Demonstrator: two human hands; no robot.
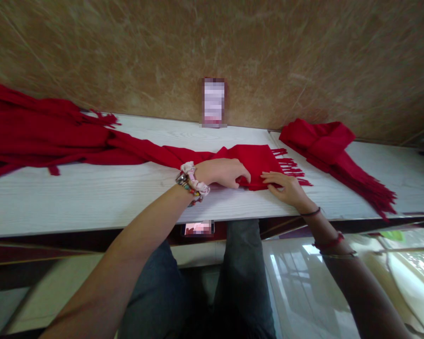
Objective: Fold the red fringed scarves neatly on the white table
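Seen from the head camera, a person works at a red scarf laid along a white table, its fringe pointing right. The left hand rests on the cloth, fingers curled downward; whether they pinch it cannot be told. The right hand touches the near edge beside the fringe, fingers extended, thumb apart. The scarf runs left into a red heap; a second scarf lies at right. A blurred phone stands near the wall.
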